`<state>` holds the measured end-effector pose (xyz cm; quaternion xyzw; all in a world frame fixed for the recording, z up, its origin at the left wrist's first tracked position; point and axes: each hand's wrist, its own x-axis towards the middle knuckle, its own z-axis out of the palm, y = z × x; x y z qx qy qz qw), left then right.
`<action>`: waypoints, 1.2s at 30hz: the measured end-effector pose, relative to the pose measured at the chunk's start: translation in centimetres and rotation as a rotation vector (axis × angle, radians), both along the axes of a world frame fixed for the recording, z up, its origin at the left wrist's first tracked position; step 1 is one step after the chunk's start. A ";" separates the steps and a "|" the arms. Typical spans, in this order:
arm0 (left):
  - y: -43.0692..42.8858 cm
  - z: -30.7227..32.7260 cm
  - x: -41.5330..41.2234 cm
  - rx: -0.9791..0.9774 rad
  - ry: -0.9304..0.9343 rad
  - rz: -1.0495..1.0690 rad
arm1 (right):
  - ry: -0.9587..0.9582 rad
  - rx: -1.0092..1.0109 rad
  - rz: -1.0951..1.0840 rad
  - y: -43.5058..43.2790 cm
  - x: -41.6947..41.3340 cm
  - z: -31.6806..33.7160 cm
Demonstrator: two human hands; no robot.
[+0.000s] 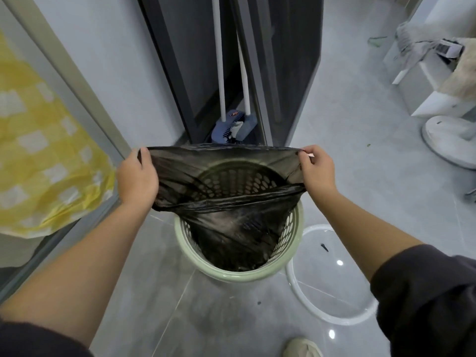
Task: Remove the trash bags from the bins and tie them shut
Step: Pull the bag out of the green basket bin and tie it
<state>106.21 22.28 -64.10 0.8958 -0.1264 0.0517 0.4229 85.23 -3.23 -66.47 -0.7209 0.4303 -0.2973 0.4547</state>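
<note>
A thin black trash bag (231, 217) hangs into a pale green perforated bin (237, 275) on the grey floor. The bag's mouth is stretched wide above the bin, and the bin's holed wall shows through the film. My left hand (137, 177) grips the left edge of the bag's mouth. My right hand (318, 170) pinches the right edge between thumb and fingers. The bag's lower part still lies inside the bin.
A white ring-shaped lid (332, 322) lies on the floor right of the bin. Behind the bin, a blue mop and dustpan (233, 128) stand in a dark doorway. A yellow checked cloth (43, 155) hangs at left. A fan base (450, 140) sits at right.
</note>
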 end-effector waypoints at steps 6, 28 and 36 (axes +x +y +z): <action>4.6 1.1 -1.4 0.670 -0.117 -0.789 | 0.400 -0.146 0.621 1.1 -5.2 2.5; -1.5 0.9 -7.0 0.403 0.082 -0.670 | 0.260 0.134 0.474 4.8 -3.3 2.3; -1.6 0.4 -6.2 0.759 -0.092 -0.840 | 0.579 -0.358 0.782 4.5 -2.5 1.2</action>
